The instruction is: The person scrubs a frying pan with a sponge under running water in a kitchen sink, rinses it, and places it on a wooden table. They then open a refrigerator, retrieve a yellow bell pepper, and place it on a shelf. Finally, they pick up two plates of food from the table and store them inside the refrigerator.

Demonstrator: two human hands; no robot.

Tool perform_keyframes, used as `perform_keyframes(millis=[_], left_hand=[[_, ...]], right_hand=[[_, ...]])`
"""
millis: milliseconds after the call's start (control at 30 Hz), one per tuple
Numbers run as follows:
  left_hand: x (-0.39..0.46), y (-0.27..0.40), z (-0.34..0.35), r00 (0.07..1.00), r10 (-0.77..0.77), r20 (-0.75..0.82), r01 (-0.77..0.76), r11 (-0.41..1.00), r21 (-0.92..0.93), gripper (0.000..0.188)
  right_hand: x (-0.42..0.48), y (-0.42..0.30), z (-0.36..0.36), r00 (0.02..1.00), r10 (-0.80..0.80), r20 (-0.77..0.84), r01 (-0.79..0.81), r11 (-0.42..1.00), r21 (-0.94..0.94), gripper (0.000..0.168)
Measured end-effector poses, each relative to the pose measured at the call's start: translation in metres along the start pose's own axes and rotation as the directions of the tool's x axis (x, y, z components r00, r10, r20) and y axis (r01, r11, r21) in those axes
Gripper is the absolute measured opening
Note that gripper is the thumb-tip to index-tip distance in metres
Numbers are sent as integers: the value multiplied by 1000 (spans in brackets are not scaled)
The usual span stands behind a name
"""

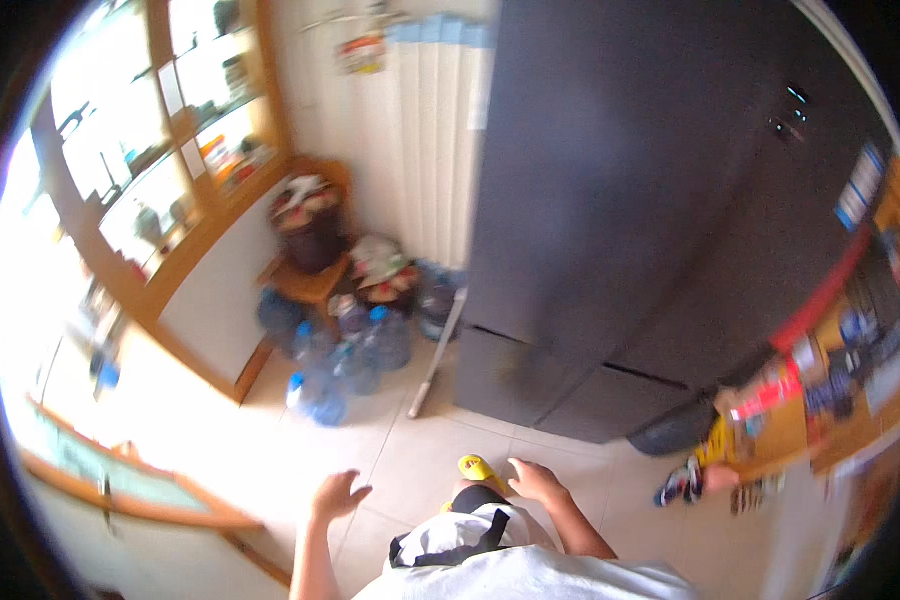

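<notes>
Both my hands hang in the air before me, holding nothing. My left hand (337,495), at the lower middle, has its thumb apart from the fingers and is over the tiled floor (412,442). To the right, my right hand (538,480) is beside a yellow slipper (475,468) on my foot, fingers loosely apart. Several clear plastic bottles with blue caps (390,341) stand on the floor farther ahead. A tall dark grey refrigerator (592,210) rises in front of me on the right.
A wooden chair (300,281) bears a dark bag by the wall. A pale stick (436,360) leans near the refrigerator. Wood-framed windows (217,217) and a glass-topped wooden table (150,487) are at left. Wooden shelves (780,442) with mixed goods stand at right.
</notes>
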State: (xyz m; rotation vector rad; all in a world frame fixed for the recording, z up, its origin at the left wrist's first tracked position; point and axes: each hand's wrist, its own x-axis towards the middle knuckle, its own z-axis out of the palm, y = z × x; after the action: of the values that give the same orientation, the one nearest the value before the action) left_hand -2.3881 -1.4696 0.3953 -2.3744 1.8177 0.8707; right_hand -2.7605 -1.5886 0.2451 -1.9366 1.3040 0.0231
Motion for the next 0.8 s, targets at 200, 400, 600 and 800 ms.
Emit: perform_keyframes(millis=[200, 400, 600, 800], left_hand=[[-47, -25, -44, 952, -186, -242, 167, 981, -97, 47], [-65, -72, -51, 925, -348, -152, 306, 920, -246, 48], [-30, -153, -101, 863, -496, -94, 409, 795, -448, 46], [6, -317, -9, 512, -838, -191, 524, 480, -703, 38]], right_hand=[[69, -27, 26, 975, -41, 217, 86, 975, -204, 58], [160, -149, 16, 919, -154, 363, 274, 911, -308, 55], [292, -265, 42, 838, -316, 444, 498, 775, -389, 56], [391, -445, 83, 669, -538, 513, 723, 632, -280, 48]])
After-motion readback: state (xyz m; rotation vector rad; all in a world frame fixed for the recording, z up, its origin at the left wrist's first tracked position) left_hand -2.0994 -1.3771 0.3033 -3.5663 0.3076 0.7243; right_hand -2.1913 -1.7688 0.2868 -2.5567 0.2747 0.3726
